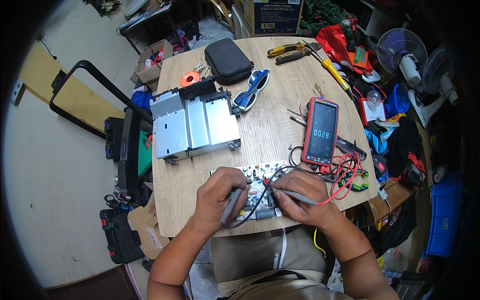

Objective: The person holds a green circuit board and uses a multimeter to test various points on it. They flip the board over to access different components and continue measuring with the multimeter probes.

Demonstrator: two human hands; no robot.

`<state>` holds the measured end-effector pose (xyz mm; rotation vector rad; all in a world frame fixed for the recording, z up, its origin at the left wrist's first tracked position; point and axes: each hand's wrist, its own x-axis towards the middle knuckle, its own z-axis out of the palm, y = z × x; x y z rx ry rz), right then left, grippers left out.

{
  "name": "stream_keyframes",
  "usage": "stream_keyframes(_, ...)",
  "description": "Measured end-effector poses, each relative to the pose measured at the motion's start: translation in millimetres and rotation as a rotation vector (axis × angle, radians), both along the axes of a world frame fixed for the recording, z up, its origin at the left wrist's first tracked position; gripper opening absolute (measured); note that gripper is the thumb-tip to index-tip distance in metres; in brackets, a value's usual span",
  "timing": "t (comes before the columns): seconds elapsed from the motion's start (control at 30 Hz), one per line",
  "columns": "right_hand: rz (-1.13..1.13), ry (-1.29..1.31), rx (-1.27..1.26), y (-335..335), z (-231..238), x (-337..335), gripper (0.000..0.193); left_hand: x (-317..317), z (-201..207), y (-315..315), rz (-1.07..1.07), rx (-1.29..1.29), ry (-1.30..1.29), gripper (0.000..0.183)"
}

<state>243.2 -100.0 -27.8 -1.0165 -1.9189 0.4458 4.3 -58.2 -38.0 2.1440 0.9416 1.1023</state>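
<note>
Both forearms come up from the lower edge with elbows set wide, slanting inward so that the hands meet over the board [256,192], which lies on the table [270,140] close to its near edge.

The left hand [220,195] is curled nearly into a fist, its back turned up and outward. Thumb and fingers pinch the left probe [231,206], a grey one, whose tail slants down toward the person while its front end points up at the middle of the board. The right hand [302,195] is bent in from the other side, fingers folded and thumb pressed along the right probe [297,196], also grey; this one lies flatter, its tail toward the right and its front end aimed left. The two grips are close together, with a strip of the board showing between them. Whether either tip touches a solder point is hard to say, as the fingers and parts hide the ends.

The black lead [261,197] loops from the left probe across the board and over the right hand (a loose curve, not taut). The red lead [345,177] trails from the right probe into a tangle below the meter [321,131], which lies beyond the right hand with its display lit. A metal case [207,122] sits beyond the left hand.
</note>
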Motion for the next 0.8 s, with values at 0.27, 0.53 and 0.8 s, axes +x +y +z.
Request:
stream_keyframes(0.27,-0.017,-0.019,0.004,-0.4,0.7,-1.7,0.02,1.4,0.1,0.4,-0.001,0.035,0.007,0.026)
stream_keyframes(0.53,-0.024,-0.029,-0.009,-0.6,-0.6,-0.9,0.021,1.3,0.9,-0.5,0.006,0.002,0.006,0.025)
stream_keyframes(0.8,-0.019,-0.012,0.009,-0.3,-2.7,-1.2,0.022,1.6,0.9,-1.1,0.013,-0.001,0.005,0.026)
